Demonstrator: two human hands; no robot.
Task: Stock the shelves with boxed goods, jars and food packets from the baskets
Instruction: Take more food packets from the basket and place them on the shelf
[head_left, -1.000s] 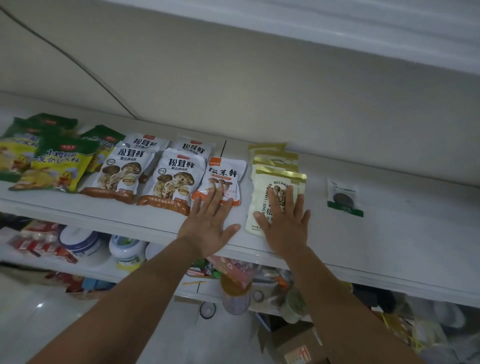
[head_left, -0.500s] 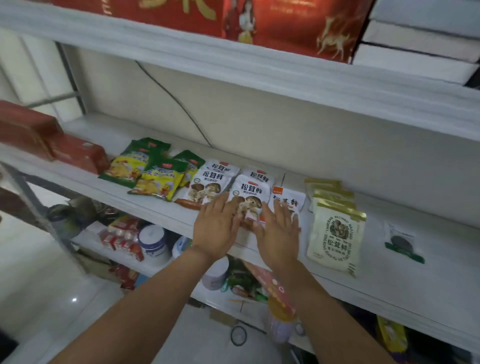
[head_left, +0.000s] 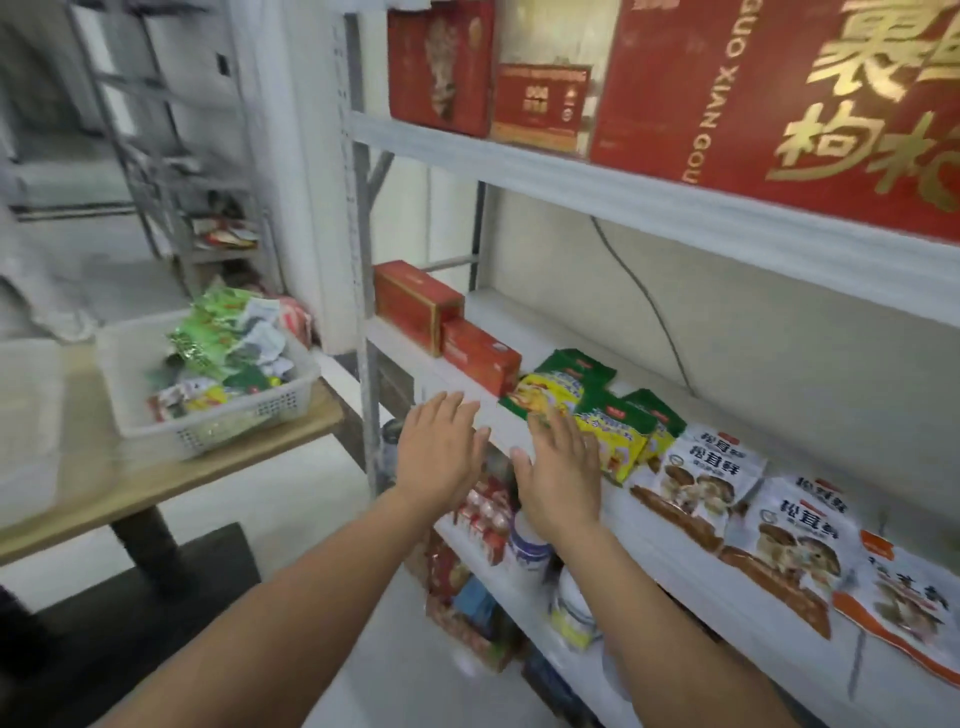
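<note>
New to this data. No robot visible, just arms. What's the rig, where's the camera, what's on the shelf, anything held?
No machine here: a person stocks shelves with bare hands. One wide-angle camera on their head looks forward and down, so you see their own arms. The left hand and right hand are open, holding nothing, at the front edge of the middle shelf. On it, left to right: two red boxes, green packets, mushroom packets. The right hand overlaps the nearest green packet in view; contact cannot be told. Left of the shelf, a basket of more packets sits on a table.
</note>
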